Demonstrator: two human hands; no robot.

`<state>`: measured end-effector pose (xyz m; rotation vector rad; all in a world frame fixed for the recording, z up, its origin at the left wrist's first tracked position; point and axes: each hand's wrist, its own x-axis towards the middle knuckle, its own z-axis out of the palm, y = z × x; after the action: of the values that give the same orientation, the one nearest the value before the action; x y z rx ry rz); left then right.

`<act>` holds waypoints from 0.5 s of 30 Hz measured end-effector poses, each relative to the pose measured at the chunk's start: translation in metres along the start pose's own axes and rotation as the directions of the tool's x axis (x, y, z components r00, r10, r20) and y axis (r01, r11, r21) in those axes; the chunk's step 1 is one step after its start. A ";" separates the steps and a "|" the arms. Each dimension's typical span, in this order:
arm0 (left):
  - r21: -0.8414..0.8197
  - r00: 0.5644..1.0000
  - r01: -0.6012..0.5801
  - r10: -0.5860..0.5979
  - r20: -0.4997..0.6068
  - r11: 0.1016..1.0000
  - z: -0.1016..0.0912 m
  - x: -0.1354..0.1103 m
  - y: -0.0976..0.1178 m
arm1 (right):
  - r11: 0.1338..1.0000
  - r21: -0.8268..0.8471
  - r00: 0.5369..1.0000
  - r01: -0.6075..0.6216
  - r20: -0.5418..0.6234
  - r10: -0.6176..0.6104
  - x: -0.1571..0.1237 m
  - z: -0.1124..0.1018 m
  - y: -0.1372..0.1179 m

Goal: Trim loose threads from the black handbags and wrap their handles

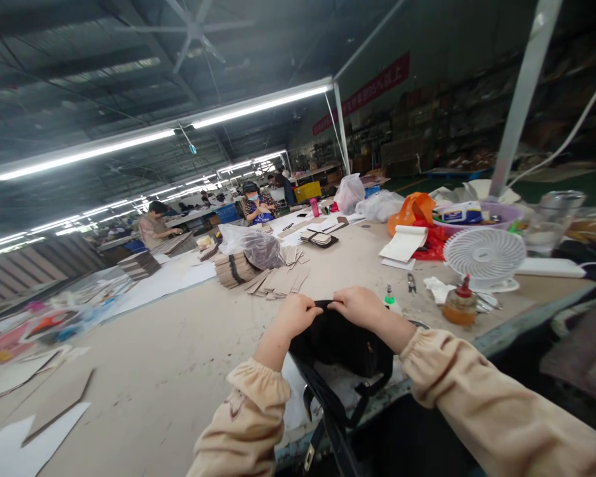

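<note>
A black bag (pixel 342 341) with straps and a small zip pull rests at the near edge of the worktable (pixel 169 371). My left hand (pixel 298 315) pinches its top edge from the left, thumb and fingers pressed together. Close beside it, my right hand (pixel 360 308) grips the same edge a little further right. Black straps (pixel 328 417) with metal fittings hang down over the table's front edge. Beneath the bag some white sheet material shows. The bag's inside is mostly dark and hard to make out.
Right of the bag stand a glue bottle (pixel 459 303) with a red cap, a white fan (pixel 484 257), pliers (pixel 412 283) and a small green-based bottle (pixel 389 295). Stacked brown pieces (pixel 236 269) lie ahead under plastic. Two co-workers sit further off. A metal post (pixel 526 99) rises at right.
</note>
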<state>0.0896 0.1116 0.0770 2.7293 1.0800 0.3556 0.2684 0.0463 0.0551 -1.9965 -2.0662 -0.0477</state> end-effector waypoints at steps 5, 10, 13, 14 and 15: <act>-0.239 0.999 -0.005 -0.007 -0.047 0.971 0.001 0.002 -0.002 | 1.000 -0.001 1.000 0.002 -0.007 -0.002 0.003 0.002 0.003; -0.111 0.994 0.074 -0.082 -0.068 0.991 0.001 0.006 -0.003 | 1.000 -0.005 1.000 0.010 -0.020 -0.010 0.004 0.003 0.005; 0.020 0.993 0.097 -0.096 -0.070 0.995 0.001 0.008 -0.001 | 1.000 -0.007 1.000 -0.002 -0.012 0.002 0.003 0.003 0.005; 0.047 0.993 0.100 -0.097 -0.073 0.994 0.002 0.009 0.000 | 1.000 -0.007 1.000 -0.002 -0.013 0.002 0.003 0.003 0.005; 0.067 0.992 0.106 -0.101 -0.075 0.992 0.002 0.010 0.001 | 1.000 -0.008 1.000 0.000 -0.019 0.000 0.003 0.003 0.005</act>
<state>0.0979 0.1171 0.0772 2.7270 1.2708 0.4094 0.2723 0.0500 0.0520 -1.9927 -2.0578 -0.0743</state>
